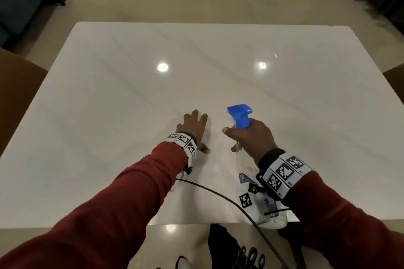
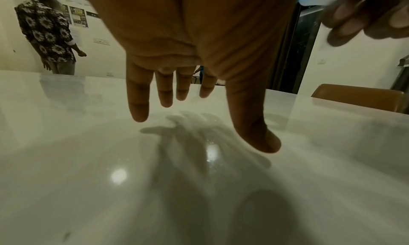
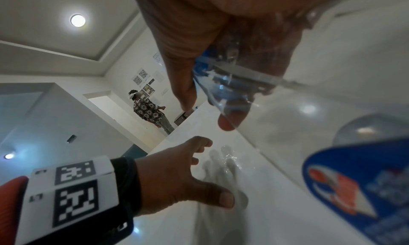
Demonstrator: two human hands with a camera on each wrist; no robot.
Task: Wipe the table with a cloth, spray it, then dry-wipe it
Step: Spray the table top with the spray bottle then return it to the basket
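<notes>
The white glossy table (image 1: pixel 131 94) fills the head view. My right hand (image 1: pixel 251 137) grips a clear spray bottle (image 1: pixel 260 207) by its neck, just under the blue trigger head (image 1: pixel 240 114), which points away from me over the table's near middle. The bottle (image 3: pixel 332 143) is tilted, its base over the front edge. To its left my left hand (image 1: pixel 193 129) is open, fingers spread, palm down just above the table (image 2: pixel 88 161), holding nothing. Small wet droplets (image 2: pixel 210 154) lie on the surface under the left hand (image 3: pixel 177 175). No cloth is in view.
Brown chairs stand at the table's left side (image 1: pixel 17 98) and right side (image 1: pixel 395 81). A dark cable (image 1: pixel 229 199) runs from my left wrist across the front edge. A person (image 2: pixel 48 37) stands beyond the far edge, and a dark sofa (image 1: pixel 21 2) is at far left.
</notes>
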